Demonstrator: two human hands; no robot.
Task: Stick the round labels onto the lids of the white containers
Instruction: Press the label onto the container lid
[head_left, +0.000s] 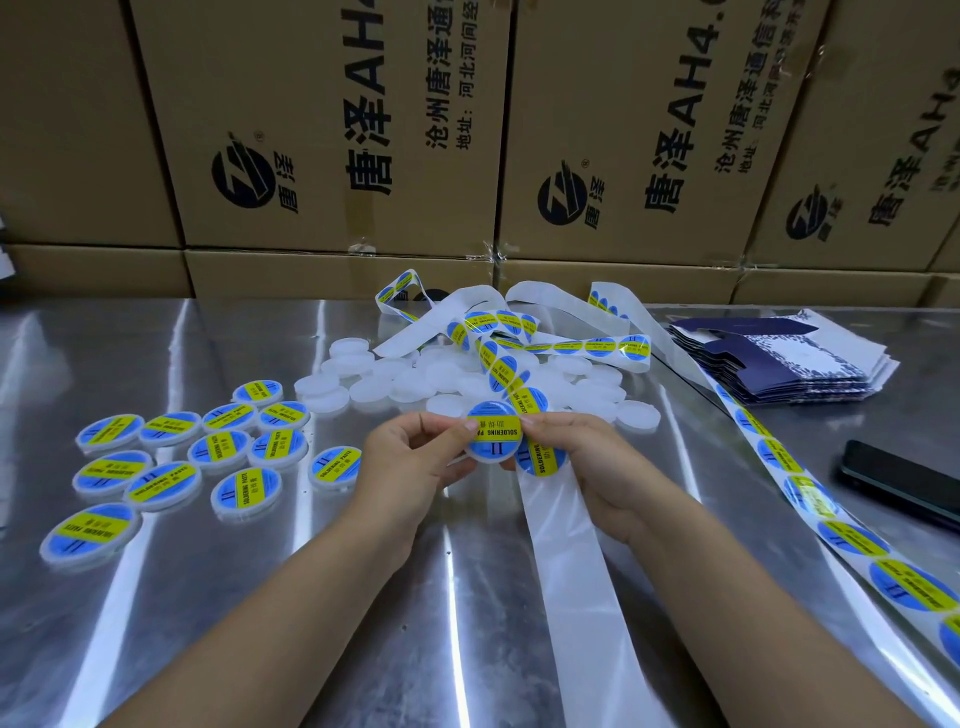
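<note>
My left hand (415, 457) pinches the white container (490, 458) by its left rim, thumb on top, the other fingers curled beneath and mostly out of sight. My right hand (576, 460) pinches the opposite rim, its fingertip on the edge of the round label (493, 418), which already lies on the lid. The container hangs just above the metal table (311, 597), in front of the heap of unlabelled containers (395, 384).

The label strip (501, 371) passes behind my right fingers. I cannot tell whether they grip it too. Below that hand the bare backing paper (566, 561) trails towards me and is cut off at the bottom edge.

To my left lie the labelled containers (218, 449), scattered flat, lids up. At the right a stack of flattened dark blue cartons (779, 364) sits near a dark phone (904, 486), whose far end runs out of view. The cardboard boxes (322, 130) behind carry print too large to see whole.
</note>
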